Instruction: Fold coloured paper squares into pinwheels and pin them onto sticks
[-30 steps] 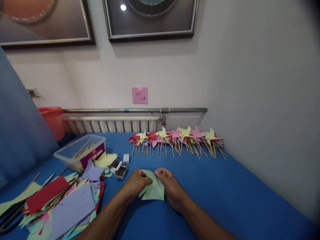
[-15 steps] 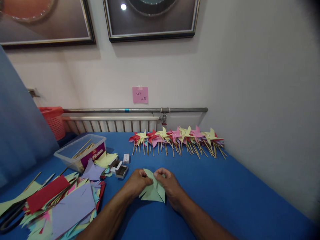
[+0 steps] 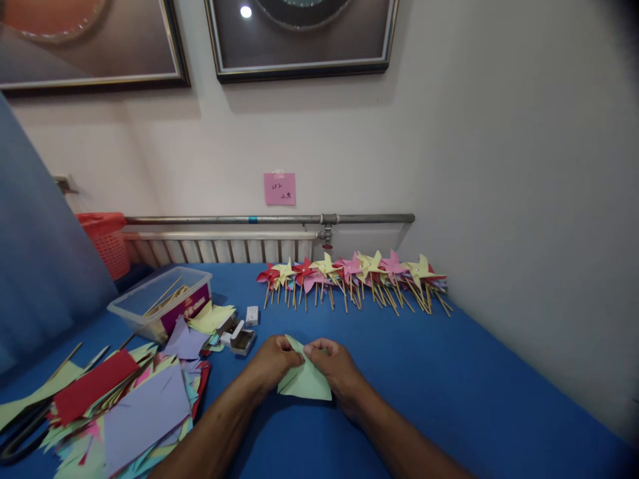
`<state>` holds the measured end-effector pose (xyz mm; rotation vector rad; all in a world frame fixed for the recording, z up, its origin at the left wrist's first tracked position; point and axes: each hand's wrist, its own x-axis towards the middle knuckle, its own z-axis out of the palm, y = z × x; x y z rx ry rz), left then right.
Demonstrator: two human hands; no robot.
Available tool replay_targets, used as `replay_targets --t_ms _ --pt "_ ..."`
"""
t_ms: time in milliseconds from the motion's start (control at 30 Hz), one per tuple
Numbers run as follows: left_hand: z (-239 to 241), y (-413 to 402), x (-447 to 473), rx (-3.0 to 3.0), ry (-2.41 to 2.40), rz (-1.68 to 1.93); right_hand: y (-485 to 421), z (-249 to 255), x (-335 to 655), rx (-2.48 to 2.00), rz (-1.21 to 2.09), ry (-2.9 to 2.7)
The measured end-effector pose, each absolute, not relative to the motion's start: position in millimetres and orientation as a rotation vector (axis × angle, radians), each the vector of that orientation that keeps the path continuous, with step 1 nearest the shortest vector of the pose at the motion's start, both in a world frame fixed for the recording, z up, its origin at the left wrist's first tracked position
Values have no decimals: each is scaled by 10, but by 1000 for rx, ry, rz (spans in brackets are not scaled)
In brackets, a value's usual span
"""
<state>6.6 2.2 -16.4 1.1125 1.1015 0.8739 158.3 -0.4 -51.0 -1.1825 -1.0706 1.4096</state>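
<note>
Pinching a thin, pale green sheet of paper (image 3: 305, 384) by its upper edges, the bare left hand (image 3: 273, 363) and the bare right hand (image 3: 336, 370) held it between thumbs and curled fingers, each grip nearly closed, over a flat blue tabletop (image 3: 424, 372); from my distant seat I could not tell whether its lower edge touched the surface. I judged the sheet almost weightless, bendy rather than stiff, dry enough to grip without slipping, yet quick to crease and easy to tear. I reckoned a light pinch near the edges was the best hold, since a hard squeeze would likely have left a stray fold. Beyond it lay a row of red, yellow and pink paper pinwheels (image 3: 370, 265) on thin tan sticks (image 3: 345, 304), and to the left, a loose heap of coloured paper pieces (image 3: 144, 416)
</note>
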Motion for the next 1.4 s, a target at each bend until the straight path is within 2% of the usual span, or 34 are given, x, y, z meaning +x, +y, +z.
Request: replay_targets --t_ms 200,533,1100,1400 --pt "-128 9 47 1094 1053 852 -100 -349 1654 -1105 1488 -1112" --pt "-79 -8 50 1099 1071 865 2 -491 1645 -1130 1455 -1145" --pt "-198 29 40 1103 1045 924 64 -543 1645 -1266 1181 -1274" --pt "-119 12 81 1045 1147 953 51 -542 1645 -1127 1274 -1217"
